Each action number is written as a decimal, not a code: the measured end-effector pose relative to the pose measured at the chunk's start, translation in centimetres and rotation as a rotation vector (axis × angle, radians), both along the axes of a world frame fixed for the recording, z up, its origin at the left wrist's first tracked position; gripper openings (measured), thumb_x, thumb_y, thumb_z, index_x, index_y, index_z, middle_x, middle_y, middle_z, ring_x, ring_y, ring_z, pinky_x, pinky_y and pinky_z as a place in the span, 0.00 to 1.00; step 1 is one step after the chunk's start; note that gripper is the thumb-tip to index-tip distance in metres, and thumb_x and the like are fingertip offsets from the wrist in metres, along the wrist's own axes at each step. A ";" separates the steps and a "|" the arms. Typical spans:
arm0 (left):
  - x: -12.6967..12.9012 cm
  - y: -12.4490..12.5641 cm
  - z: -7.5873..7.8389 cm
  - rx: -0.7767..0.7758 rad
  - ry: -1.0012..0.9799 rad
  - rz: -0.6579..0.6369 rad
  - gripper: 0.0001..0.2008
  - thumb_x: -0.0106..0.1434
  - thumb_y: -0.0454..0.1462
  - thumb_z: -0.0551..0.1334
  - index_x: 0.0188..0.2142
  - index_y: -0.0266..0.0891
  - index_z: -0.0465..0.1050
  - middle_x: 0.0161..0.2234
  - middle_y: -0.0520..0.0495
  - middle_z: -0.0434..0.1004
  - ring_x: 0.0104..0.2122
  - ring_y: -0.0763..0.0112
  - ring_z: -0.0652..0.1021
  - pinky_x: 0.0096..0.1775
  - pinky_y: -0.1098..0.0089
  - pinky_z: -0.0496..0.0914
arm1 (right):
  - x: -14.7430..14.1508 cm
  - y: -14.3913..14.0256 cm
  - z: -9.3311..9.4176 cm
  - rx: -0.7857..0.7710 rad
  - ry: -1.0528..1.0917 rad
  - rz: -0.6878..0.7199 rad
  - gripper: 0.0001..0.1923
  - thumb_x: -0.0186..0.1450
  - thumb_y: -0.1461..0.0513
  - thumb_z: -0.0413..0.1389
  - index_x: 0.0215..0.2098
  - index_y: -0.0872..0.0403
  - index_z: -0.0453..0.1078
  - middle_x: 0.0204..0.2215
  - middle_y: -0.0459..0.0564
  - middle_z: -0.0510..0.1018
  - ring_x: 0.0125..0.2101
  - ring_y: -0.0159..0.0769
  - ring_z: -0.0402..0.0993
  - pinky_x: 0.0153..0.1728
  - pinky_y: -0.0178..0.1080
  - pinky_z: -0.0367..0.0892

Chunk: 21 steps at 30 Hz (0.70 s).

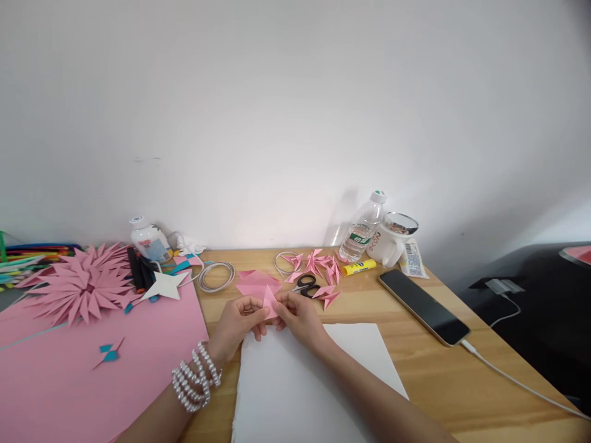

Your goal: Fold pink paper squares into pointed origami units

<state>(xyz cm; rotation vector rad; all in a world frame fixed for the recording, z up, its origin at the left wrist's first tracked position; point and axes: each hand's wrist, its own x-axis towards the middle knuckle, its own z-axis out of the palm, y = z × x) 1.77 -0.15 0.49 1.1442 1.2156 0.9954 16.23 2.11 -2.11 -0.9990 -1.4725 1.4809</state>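
Note:
A small piece of folded pink paper (268, 301) is pinched between both hands, its pointed tip facing up. My left hand (242, 315) grips its left side with thumb and fingers. On the other side, my right hand (295, 314) holds it the same way. Both hands are just over the far edge of a white paper sheet (318, 381). Behind them lie flat pink paper pieces (256, 282). Black-handled scissors (307, 285) rest just beyond my right hand, their blades partly hidden. Several folded pink paper shapes (314, 263) are scattered around the scissors.
Large pink paper (152, 369) covers the left, bearing a spiky pink paper flower (85, 283) and a white paper star (166, 285). A coiled cable (216, 277), yellow glue stick (359, 267), water bottle (362, 227), white mug (386, 245) and charging phone (423, 306) stand or lie around. A white wall rises behind.

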 end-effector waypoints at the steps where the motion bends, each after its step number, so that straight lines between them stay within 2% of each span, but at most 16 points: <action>1: 0.0 0.0 -0.1 0.003 0.004 0.007 0.11 0.50 0.41 0.63 0.24 0.34 0.68 0.14 0.52 0.70 0.14 0.75 0.69 0.18 0.74 0.63 | -0.1 -0.1 0.0 -0.007 0.018 0.004 0.15 0.54 0.52 0.54 0.28 0.56 0.64 0.20 0.44 0.70 0.20 0.30 0.70 0.22 0.33 0.68; 6: 0.1 -0.1 -0.2 0.041 0.008 0.017 0.11 0.51 0.41 0.63 0.23 0.34 0.68 0.16 0.51 0.70 0.15 0.75 0.69 0.18 0.74 0.64 | -0.2 -0.1 0.0 -0.057 0.072 -0.006 0.17 0.51 0.50 0.57 0.25 0.56 0.64 0.19 0.44 0.70 0.21 0.31 0.70 0.23 0.34 0.69; 9: 0.2 -0.1 0.1 0.000 -0.126 0.002 0.12 0.53 0.42 0.62 0.22 0.34 0.68 0.18 0.51 0.70 0.18 0.74 0.71 0.21 0.74 0.66 | -0.1 0.1 0.1 -0.123 0.108 -0.021 0.18 0.50 0.50 0.57 0.26 0.56 0.63 0.17 0.43 0.71 0.18 0.30 0.70 0.22 0.34 0.68; 13: -0.2 0.0 0.3 -0.131 -0.324 -0.060 0.13 0.55 0.41 0.61 0.21 0.33 0.68 0.19 0.50 0.70 0.22 0.73 0.74 0.25 0.73 0.69 | 0.1 0.2 0.6 -0.188 0.158 -0.011 0.17 0.48 0.52 0.60 0.25 0.57 0.64 0.16 0.43 0.72 0.16 0.28 0.69 0.22 0.33 0.67; 21: -0.6 0.0 -0.1 -0.185 -0.350 -0.066 0.09 0.49 0.37 0.67 0.22 0.32 0.70 0.22 0.48 0.74 0.25 0.72 0.75 0.29 0.72 0.71 | 0.2 0.0 0.8 -0.146 0.168 0.043 0.15 0.51 0.54 0.59 0.25 0.58 0.67 0.18 0.44 0.73 0.19 0.29 0.71 0.23 0.32 0.67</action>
